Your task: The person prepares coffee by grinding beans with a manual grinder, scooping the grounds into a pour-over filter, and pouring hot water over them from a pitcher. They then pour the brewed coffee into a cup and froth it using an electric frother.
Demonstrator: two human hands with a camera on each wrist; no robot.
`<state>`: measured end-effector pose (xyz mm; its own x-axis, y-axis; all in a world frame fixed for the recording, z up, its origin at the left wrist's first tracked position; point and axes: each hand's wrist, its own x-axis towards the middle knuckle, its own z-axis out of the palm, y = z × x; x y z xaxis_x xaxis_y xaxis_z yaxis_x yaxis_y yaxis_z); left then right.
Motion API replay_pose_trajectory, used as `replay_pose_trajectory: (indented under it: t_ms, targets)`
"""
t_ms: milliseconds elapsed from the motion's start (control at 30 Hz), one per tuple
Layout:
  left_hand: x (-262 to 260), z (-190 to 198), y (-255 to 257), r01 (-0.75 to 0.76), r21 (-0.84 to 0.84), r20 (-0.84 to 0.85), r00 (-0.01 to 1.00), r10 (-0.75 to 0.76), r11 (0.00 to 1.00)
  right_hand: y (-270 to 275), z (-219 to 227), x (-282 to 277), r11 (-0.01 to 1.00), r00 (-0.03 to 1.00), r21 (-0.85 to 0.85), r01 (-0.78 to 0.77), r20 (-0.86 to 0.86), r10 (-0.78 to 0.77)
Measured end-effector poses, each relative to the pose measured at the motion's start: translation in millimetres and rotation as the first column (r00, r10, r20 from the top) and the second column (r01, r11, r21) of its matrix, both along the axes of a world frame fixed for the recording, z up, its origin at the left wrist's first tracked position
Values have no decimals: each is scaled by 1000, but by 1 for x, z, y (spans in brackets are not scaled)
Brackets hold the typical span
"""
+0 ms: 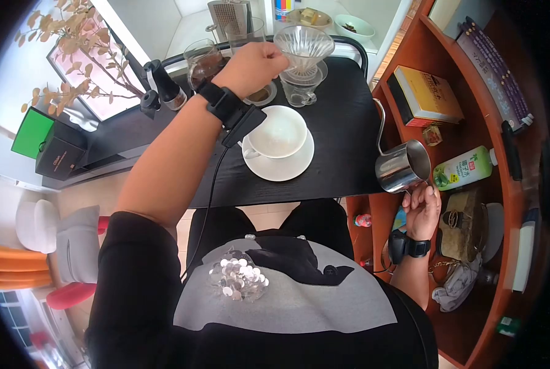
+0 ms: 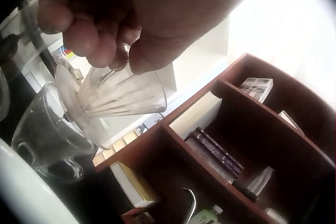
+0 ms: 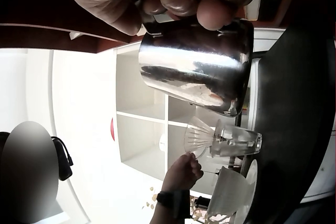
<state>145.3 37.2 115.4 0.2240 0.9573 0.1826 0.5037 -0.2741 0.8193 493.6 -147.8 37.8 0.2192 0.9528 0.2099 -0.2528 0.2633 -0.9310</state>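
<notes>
My left hand [image 1: 255,66] pinches the near rim of a clear ribbed glass dripper [image 1: 303,48], which sits on a small glass cup with a handle [image 1: 298,94]. In the left wrist view the dripper [image 2: 126,95] stands above the glass cup [image 2: 44,129], the fingertips at its rim. My right hand [image 1: 421,212] grips the handle of a steel gooseneck pitcher [image 1: 399,167] at the table's right edge; in the right wrist view fingers curl by the pitcher [image 3: 194,66]. A white cup [image 1: 278,132] rests on a saucer [image 1: 281,169] on the black table, nearest the left wrist.
Behind the left hand stand a glass server [image 1: 202,61] and another glass vessel. A black grinder [image 1: 164,86] is at the table's left. An open wooden shelf [image 1: 373,209] with books [image 1: 432,95] and a green bottle [image 1: 466,169] borders the right side.
</notes>
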Motion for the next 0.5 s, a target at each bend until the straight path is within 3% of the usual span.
replay_pose_trajectory:
  t_ms: [167,367,500]
  targets:
    - [2,-5,-1,-24,-12,-83,996,23,1000,-1,-2,6,999,999,-34,28,23,-27]
    - [-2,-10,-1,-25,-103,-24,999,22,994,4,-4,2,998,999,-41,41,36,-39]
    - [-13,-8,-11,-90,-114,132,986,105,989,5,-5,-1,999,1000,-34,14,20,-13]
